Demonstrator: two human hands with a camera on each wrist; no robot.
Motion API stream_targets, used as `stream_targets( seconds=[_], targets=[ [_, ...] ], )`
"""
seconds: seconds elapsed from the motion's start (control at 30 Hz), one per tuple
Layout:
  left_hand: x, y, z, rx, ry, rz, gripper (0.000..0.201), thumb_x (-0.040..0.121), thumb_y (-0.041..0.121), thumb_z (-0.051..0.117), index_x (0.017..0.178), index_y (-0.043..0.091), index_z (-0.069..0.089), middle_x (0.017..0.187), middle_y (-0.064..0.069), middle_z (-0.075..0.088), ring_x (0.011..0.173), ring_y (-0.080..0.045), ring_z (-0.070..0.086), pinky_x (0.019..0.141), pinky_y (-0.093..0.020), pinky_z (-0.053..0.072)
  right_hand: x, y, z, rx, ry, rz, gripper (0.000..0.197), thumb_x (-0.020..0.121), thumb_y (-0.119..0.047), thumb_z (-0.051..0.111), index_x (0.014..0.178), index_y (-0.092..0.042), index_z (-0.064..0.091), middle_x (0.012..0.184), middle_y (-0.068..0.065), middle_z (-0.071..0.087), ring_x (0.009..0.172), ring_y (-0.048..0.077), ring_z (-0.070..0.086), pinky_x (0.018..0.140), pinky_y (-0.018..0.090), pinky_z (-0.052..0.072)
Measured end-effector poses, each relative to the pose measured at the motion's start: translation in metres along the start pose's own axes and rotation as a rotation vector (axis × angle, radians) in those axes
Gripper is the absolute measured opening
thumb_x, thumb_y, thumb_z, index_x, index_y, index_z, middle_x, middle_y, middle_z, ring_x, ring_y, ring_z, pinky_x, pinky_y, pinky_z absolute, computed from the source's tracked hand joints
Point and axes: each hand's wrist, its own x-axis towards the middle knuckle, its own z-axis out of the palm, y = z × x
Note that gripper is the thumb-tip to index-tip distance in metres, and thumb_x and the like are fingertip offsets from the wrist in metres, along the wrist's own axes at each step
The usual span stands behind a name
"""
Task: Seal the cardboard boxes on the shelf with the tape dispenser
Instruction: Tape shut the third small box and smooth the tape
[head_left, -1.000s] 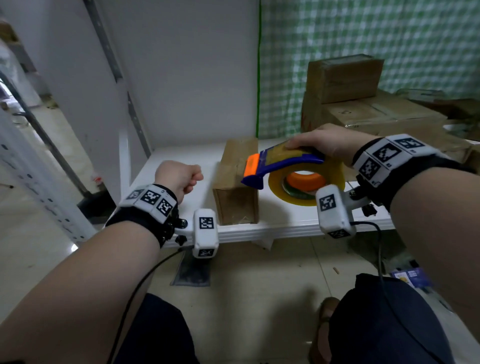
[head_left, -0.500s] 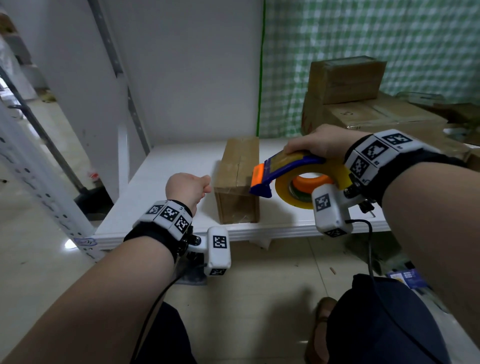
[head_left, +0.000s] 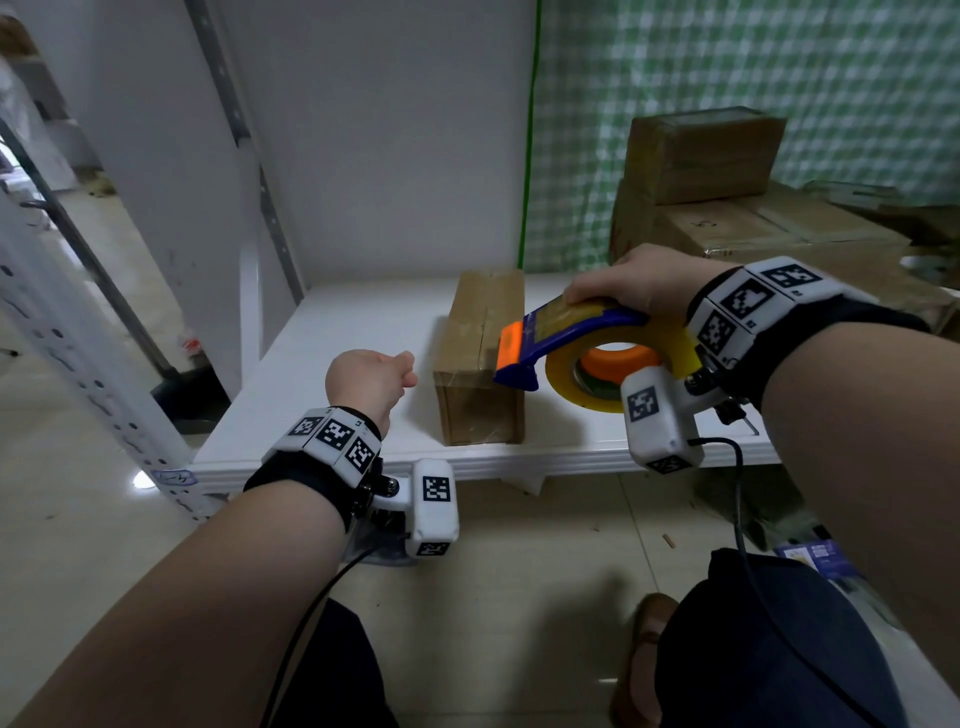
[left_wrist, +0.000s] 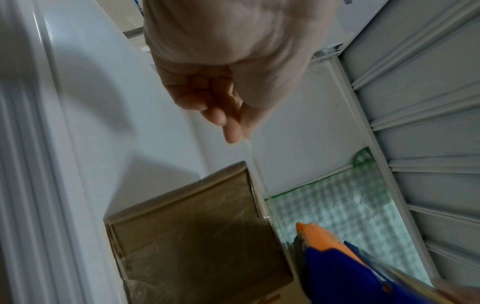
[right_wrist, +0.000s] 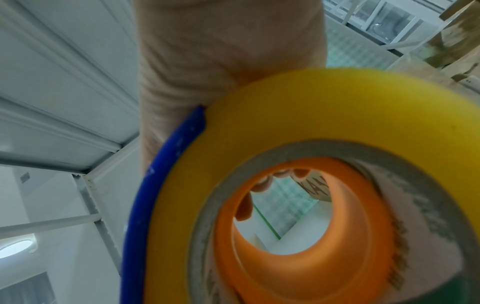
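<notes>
A small brown cardboard box (head_left: 480, 364) stands near the front edge of the white shelf (head_left: 332, 374). My right hand (head_left: 634, 283) grips a tape dispenser (head_left: 571, 332) with a blue frame, an orange nose and a yellow roll. Its nose sits at the right edge of the box top. My left hand (head_left: 384, 371) hovers just left of the box with curled fingers. In the left wrist view the left hand (left_wrist: 233, 127) pinches a thin clear tape strand (left_wrist: 259, 176). The strand runs past the box (left_wrist: 197, 236) to the dispenser (left_wrist: 337, 265). The roll (right_wrist: 259, 144) fills the right wrist view.
Larger cardboard boxes (head_left: 701, 156) are stacked at the back right against a green checked cloth (head_left: 727, 62). A perforated white upright (head_left: 78, 364) stands at the shelf's left front corner. White panels close the shelf's back and left side. The floor lies below.
My left hand has moved right, close to the box. The dispenser has come down and forward to the near right edge of the box top.
</notes>
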Motion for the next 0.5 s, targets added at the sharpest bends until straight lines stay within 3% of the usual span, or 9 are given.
stream_targets(
  seconds=[0.33,0.5],
  targets=[
    [0.002,-0.007,-0.001,0.002,0.005,-0.017,0.025,0.086,0.018,0.065,0.064,0.01,0.059,0.064,-0.002,0.064,0.053,-0.013,0.048,0.057,-0.022,0.037,0.002,-0.006,0.004,-0.03,0.006,0.017,0.041,0.077,-0.056,0.064,0.079,-0.015,0.063,0.078,0.006,0.06,0.071,0.019,0.055,0.061,0.027,0.041],
    [0.004,-0.011,0.001,-0.003,-0.009,-0.035,0.024,0.085,0.018,0.065,0.064,0.01,0.058,0.064,-0.003,0.065,0.052,-0.013,0.047,0.055,-0.022,0.037,-0.001,-0.019,0.005,-0.191,0.02,0.027,0.04,0.082,-0.054,0.058,0.072,-0.016,0.058,0.079,0.008,0.056,0.072,0.02,0.052,0.069,0.031,0.04]
  ],
)
